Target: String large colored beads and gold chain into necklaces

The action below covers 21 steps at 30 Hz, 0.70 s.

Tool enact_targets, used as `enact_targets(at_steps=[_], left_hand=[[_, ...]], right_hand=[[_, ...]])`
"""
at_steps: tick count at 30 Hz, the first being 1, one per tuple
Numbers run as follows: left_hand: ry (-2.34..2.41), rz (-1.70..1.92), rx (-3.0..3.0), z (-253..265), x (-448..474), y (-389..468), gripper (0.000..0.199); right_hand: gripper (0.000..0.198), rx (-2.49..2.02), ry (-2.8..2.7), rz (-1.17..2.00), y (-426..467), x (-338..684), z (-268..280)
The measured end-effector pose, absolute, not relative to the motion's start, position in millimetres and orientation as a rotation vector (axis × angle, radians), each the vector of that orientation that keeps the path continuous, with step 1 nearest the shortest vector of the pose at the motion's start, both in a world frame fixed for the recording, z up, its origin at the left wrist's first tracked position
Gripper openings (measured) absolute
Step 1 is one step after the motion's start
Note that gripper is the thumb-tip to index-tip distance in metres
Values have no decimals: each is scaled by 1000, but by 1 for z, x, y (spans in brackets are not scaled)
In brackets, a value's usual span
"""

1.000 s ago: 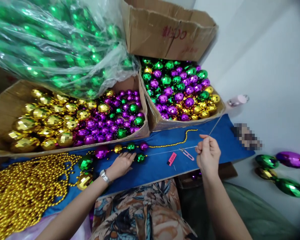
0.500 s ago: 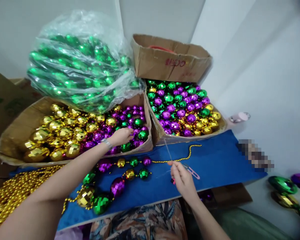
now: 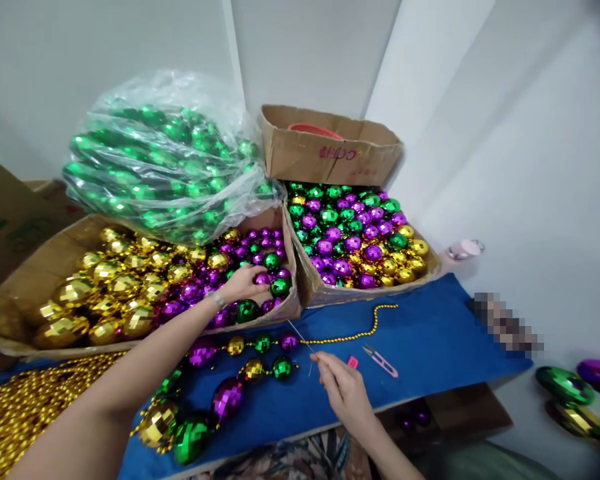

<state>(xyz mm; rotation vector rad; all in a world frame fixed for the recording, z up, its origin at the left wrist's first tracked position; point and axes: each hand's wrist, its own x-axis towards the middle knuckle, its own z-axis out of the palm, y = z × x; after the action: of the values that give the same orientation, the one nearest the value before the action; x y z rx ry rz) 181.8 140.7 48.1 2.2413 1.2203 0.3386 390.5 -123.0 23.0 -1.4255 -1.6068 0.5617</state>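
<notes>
My left hand point(image 3: 243, 283) reaches into the left cardboard box, its fingers closed around a shiny purple bead point(image 3: 263, 278) among purple and green ones. My right hand point(image 3: 337, 380) pinches a long thin needle point(image 3: 300, 335) above the blue cloth; a fine thread trails below the fingertips. A string of large faceted beads lies on the cloth in a curve, with a green bead point(image 3: 195, 437), a purple bead point(image 3: 227, 399) and a gold bead point(image 3: 159, 425) among them. A thin gold bead chain point(image 3: 363, 335) extends to the right from its upper row.
Pink thread snips point(image 3: 381, 361) and a small pink tag point(image 3: 353, 362) lie right of my right hand. The left box point(image 3: 17, 310) and right box point(image 3: 313, 283) hold many beads. A clear bag point(image 3: 155, 173) of green beads rests behind. Gold bead strands point(image 3: 40, 407) pile up at left.
The view has shifted so the boxes sit lower. My right hand has moved left and down with the needle, uncovering the snips and tag. My left hand's fingers are now around a purple bead.
</notes>
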Motion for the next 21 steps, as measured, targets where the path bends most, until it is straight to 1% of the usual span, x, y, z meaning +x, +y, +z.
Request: enact_targets(at_steps=[3, 5, 7, 9, 13, 16, 18, 21], left_hand=[[1123, 716, 1847, 76, 174, 103, 42], [948, 939, 1324, 90, 175, 74, 34], [796, 1042, 896, 98, 179, 49, 29], [744, 1078, 693, 100, 184, 30, 28], [779, 1116, 504, 93, 190, 15, 19], [791, 1114, 469, 87, 190, 12, 13], [778, 1096, 485, 86, 190, 10, 14], [766, 1074, 555, 87, 190, 5, 22]], right_hand=[[25, -1407, -1644, 532, -123, 383, 26], [24, -1390, -1685, 516, -122, 378, 28], [24, -1379, -1731, 494, -121, 373, 31], [24, -1376, -1767, 465, -121, 370, 33], [24, -1371, -1818, 412, -123, 369, 35], [24, -1387, -1826, 393, -125, 370, 35], [24, -1393, -1819, 387, -126, 371, 35], [23, -1404, -1821, 378, -125, 370, 34]])
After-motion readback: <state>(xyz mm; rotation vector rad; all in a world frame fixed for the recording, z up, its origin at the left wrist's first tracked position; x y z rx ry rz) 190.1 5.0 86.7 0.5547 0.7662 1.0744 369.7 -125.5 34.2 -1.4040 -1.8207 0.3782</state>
